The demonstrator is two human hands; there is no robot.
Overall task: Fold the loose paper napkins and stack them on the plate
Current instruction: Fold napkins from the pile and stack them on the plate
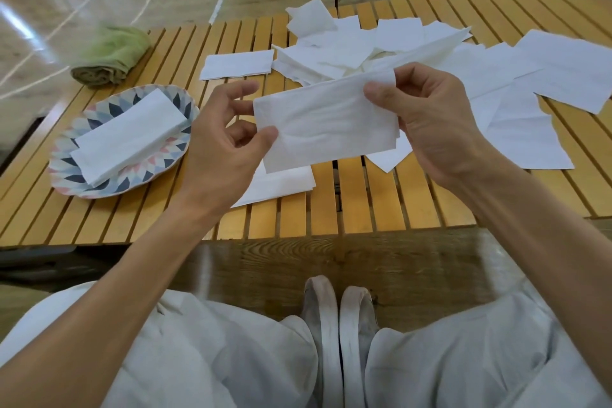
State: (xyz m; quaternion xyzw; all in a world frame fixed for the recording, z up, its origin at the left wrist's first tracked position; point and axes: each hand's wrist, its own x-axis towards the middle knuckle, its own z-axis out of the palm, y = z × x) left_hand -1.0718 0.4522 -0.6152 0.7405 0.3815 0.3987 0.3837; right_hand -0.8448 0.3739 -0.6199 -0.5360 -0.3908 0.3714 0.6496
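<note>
Both hands up over slatted yellow wooden worktop [364,195]: left hand [222,139] pinched left edge of folded white paper napkin [326,124] between thumb and fingers, right hand [430,119] pinched its upper right corner. Held clear above worktop. Stack of folded white napkins [127,136] lay on patterned round plate [71,172] at left. Loose white napkins [414,53] scattered behind. Rolled green cloth [111,55] beyond plate.

Held napkin [326,124]: white, folded into a long shape, up in the air between your two hands.
Loose napkins [364,46]: white, scattered flat on the worktop.
Plate [66,161]: star pattern, folded napkins [129,136] stacked on it.
</note>
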